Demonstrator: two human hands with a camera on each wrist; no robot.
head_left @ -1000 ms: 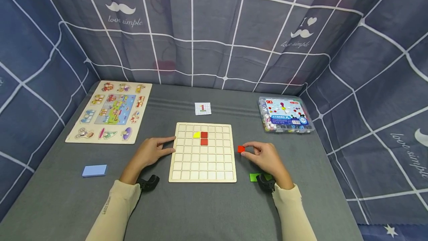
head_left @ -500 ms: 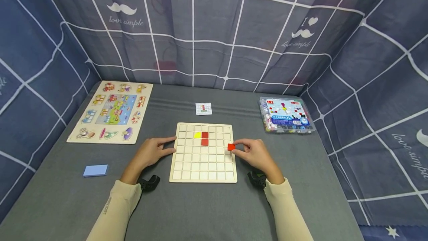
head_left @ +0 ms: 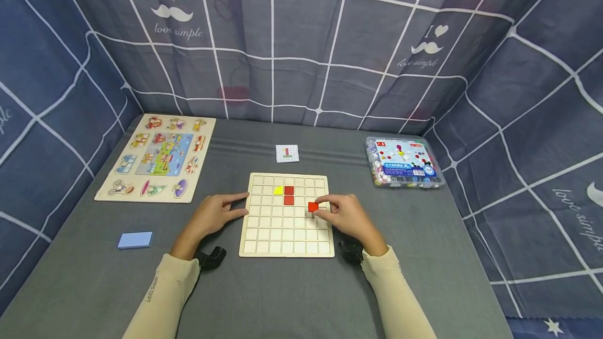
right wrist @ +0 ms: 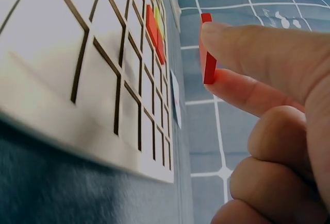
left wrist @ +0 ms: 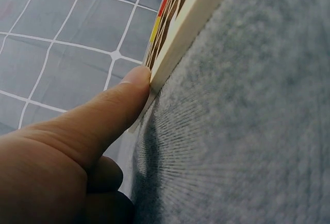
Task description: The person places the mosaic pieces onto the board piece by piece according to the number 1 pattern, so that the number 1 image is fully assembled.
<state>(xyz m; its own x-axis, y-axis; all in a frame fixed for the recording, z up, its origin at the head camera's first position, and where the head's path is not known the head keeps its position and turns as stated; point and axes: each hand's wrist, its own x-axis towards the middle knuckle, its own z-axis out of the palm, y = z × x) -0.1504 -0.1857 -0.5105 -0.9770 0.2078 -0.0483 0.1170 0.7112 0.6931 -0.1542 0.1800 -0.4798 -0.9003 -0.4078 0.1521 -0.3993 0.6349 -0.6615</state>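
Note:
A wooden grid board [head_left: 275, 232] lies flat on the table, with one yellow tile [head_left: 279, 190] and two red tiles [head_left: 289, 200] in its cells. My left hand [head_left: 210, 217] touches the board's left edge with thumb and forefinger; in the left wrist view the straight thumb [left wrist: 111, 105] meets the rim. Between thumb and forefinger, my right hand [head_left: 347, 217] pinches a red square tile [head_left: 313, 207]. That tile is held above the right part of the board, apart from it, as the right wrist view shows.
A small printed pattern card [head_left: 287, 153] lies behind the board. At the back left is a picture puzzle board [head_left: 201, 158], with a blue block [head_left: 135, 240] in front of it. A clear plastic box [head_left: 404, 162] of small coloured parts stands at the back right.
My right hand has carried the red tile leftward from beside the board to over its right columns. The left hand has stayed at the board's edge.

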